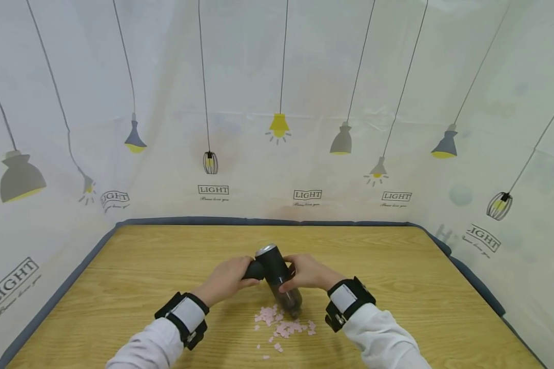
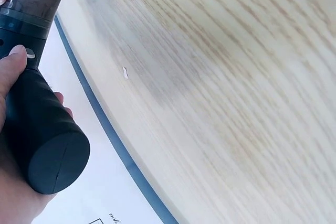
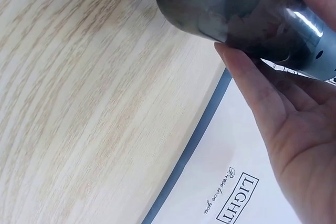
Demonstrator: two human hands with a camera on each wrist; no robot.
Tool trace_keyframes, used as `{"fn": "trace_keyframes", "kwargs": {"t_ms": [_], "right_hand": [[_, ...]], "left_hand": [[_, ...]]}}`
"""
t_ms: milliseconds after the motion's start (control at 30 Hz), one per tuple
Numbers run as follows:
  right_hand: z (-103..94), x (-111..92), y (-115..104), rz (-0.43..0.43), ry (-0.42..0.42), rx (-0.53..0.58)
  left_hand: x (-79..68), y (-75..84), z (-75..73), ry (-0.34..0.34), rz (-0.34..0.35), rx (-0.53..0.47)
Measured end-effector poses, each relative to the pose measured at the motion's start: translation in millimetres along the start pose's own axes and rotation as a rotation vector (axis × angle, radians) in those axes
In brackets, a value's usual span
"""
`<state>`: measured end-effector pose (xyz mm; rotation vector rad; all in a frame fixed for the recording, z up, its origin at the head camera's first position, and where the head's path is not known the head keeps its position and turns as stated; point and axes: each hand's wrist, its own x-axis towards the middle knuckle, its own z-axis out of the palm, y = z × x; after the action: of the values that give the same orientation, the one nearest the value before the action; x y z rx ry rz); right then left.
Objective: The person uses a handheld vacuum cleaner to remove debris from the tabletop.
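Observation:
A black handheld vacuum cleaner [image 1: 273, 265] tilts over the table, its smoky see-through dust cup [image 3: 247, 14] pointing down toward pink paper scraps [image 1: 284, 329]. My left hand [image 1: 227, 279] grips its handle [image 2: 44, 124]; in the left wrist view the thumb lies at a small silvery button [image 2: 30, 53]. From the other side, my right hand [image 1: 308, 272] holds the dust cup between thumb and fingers. Pinkish bits show dimly through the cup wall. The nozzle end [image 1: 295, 310] overlaps the scraps in the head view.
Wood-grain table [image 1: 166, 246] lies under both hands, bordered by a dark blue-grey edge strip [image 1: 268, 221]. A white sheet [image 1: 249, 77] printed with lamps rises around the back and sides. One stray scrap [image 2: 125, 72] lies apart from the pile.

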<state>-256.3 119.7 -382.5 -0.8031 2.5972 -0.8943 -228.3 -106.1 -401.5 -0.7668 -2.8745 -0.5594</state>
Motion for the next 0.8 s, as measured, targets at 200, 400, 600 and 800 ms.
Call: {"fn": "trace_keyframes", "kwargs": {"t_ms": [200,400,600,800], "right_hand": [[0.4,-0.6,-1.6,0.006,-0.010,0.000],[-1.7,-2.8,-1.7,0.005,-0.014,-0.001],[-3.4,-4.9,-1.4,0.008,-0.028,-0.004],[-4.9,-5.8,1.2,0.003,-0.038,-0.015]], "left_hand": [[-1.8,1.7,-1.3,-0.009,0.005,-0.004],[-1.9,0.6,0.6,-0.009,0.027,0.004],[-2.5,5.2,-0.4,-0.019,0.031,-0.009],[-0.5,5.9,4.5,-0.017,0.033,0.001]]}}
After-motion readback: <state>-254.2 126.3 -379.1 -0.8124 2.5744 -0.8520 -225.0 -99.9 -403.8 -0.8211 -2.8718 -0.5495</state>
